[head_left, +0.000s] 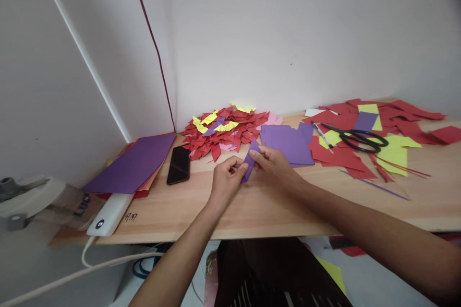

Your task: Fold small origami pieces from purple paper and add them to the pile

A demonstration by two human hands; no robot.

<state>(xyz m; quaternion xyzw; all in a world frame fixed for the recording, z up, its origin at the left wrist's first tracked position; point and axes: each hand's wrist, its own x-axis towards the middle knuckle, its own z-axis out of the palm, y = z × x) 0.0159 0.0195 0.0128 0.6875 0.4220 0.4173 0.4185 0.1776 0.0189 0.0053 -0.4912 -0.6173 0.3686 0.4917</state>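
Note:
Between my two hands is a small folded piece of purple paper [251, 155], held above the front half of the table. My left hand [229, 176] pinches its lower left edge between thumb and fingers. On its right side, my right hand [271, 163] grips it with the thumb on top. Just behind the right hand lie purple paper squares [288, 141] in a loose stack. Beyond the left hand is a heap of folded red paper pieces [201, 144], with some yellow, pink and purple ones among them.
A black phone [179, 165] lies left of the heap. Purple sheets [135, 163] top a paper stack over a white power bank [110, 216] with a cable. Black-handled scissors [363, 140], a pen [321, 134] and red scraps [342, 160] spread at right. The wooden table [173, 216] meets a wall.

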